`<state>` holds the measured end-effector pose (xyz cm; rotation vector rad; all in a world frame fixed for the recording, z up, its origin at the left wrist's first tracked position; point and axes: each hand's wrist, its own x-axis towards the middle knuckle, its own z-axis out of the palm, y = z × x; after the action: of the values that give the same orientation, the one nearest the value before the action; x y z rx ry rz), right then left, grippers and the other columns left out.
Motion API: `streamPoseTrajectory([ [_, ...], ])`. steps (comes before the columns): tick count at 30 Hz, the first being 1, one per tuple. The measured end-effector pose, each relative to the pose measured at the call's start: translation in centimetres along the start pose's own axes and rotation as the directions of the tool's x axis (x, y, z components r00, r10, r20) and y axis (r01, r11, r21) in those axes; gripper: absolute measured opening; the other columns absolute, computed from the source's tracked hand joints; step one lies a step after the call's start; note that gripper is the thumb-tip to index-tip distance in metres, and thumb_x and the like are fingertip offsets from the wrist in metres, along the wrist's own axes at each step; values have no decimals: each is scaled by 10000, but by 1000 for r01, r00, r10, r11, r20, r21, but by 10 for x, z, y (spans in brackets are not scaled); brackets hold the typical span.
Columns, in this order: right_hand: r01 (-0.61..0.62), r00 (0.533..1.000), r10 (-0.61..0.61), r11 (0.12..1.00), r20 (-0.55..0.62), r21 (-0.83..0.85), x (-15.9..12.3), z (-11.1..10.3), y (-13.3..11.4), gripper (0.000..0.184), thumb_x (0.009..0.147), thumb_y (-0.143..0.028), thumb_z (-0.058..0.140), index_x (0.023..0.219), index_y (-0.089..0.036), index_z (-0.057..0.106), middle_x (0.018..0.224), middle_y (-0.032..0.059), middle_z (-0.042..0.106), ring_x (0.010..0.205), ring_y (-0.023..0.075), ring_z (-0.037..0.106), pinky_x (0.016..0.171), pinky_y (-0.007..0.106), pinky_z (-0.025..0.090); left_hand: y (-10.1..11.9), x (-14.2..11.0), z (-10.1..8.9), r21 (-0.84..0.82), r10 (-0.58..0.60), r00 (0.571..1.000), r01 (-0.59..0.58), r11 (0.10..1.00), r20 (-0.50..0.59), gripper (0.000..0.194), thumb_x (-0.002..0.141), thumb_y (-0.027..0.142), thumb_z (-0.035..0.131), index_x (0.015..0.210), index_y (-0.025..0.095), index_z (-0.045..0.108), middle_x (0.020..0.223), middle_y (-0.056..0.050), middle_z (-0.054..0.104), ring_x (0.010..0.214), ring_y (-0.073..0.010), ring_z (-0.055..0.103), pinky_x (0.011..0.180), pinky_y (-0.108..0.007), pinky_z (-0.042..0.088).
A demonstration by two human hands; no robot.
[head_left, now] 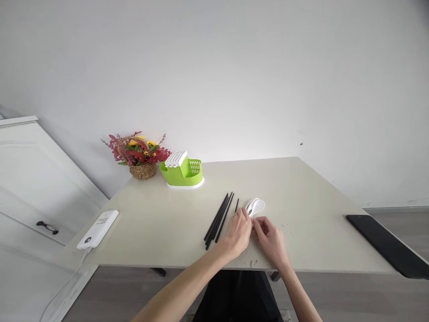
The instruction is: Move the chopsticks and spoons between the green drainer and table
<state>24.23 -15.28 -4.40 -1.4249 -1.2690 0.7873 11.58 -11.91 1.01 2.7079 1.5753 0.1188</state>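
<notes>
Several white spoons (257,206) lie bunched on the table, bowls pointing away from me, their handles mostly hidden by my hands. My left hand (239,231) is closed over the handles from the left, just below the bowls. From the right, my right hand (272,241) pinches at the handle ends, thumb and forefinger almost meeting the left fingers. Just left of my hands lies a loose bundle of black chopsticks (219,220), slanting up to the right. A single chopstick (237,205) pokes out from behind my left hand.
A green and white cutlery holder (183,179) stands at the back left beside a wicker flower basket (143,171). A white power bank (98,229) with a cable lies near the left edge. A long black object (385,243) overhangs the table's (311,201) right edge.
</notes>
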Motion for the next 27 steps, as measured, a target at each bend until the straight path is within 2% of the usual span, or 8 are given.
streamPoseTrajectory([
  [6, -14, 1000, 14, 1000, -22, -5, -1, -2, 0, 466, 965, -664, 529, 958, -227, 688, 891, 79, 780, 729, 233, 689, 669, 314, 501, 7, -1, 12, 71, 32, 999, -29, 997, -38, 547, 876, -21, 508, 1417, 59, 487, 1243, -223, 647, 1031, -286, 690, 828, -342, 599],
  [10, -21, 1000, 21, 1000, -17, 3, -1, -2, 0, 469, 958, -669, 542, 955, -222, 684, 881, 80, 777, 722, 233, 685, 669, 315, 501, 11, 3, 20, 126, 28, 999, -25, 992, -28, 466, 845, 1, 594, 1308, 57, 578, 1175, -208, 658, 986, -282, 692, 806, -335, 598],
  [14, -27, 999, 28, 999, -17, 19, -2, -2, 2, 490, 964, -685, 531, 983, -218, 679, 818, 66, 758, 687, 228, 665, 647, 311, 493, 16, 4, 25, 176, 20, 999, -13, 984, -33, 337, 911, 57, 562, 1233, 107, 647, 1093, -175, 668, 965, -290, 680, 805, -369, 586],
  [17, -31, 999, 31, 999, -12, 33, -2, -3, 4, 504, 970, -697, 519, 994, -218, 673, 808, 62, 753, 679, 225, 662, 636, 307, 490, 20, 2, 29, 200, 14, 999, -4, 980, -48, 359, 925, 46, 502, 1231, 105, 681, 1078, -191, 668, 969, -305, 660, 800, -388, 566],
  [22, -29, 1000, 29, 999, -7, 40, -2, -3, 5, 535, 954, -740, 523, 975, -223, 660, 795, 64, 739, 683, 233, 652, 623, 313, 479, 20, 2, 31, 78, -32, 997, 38, 996, -74, 402, 957, 106, 453, 1296, 123, 667, 1080, -208, 670, 1007, -355, 650, 837, -453, 554],
  [27, -22, 1000, 22, 999, 0, 47, -2, -2, 5, 522, 952, -735, 535, 946, -227, 654, 753, 47, 711, 653, 218, 623, 619, 310, 472, 18, 0, 21, 116, -42, 996, 51, 992, -81, 369, 927, 65, 502, 1256, 110, 662, 1069, -195, 669, 1056, -342, 643, 952, -463, 509],
])
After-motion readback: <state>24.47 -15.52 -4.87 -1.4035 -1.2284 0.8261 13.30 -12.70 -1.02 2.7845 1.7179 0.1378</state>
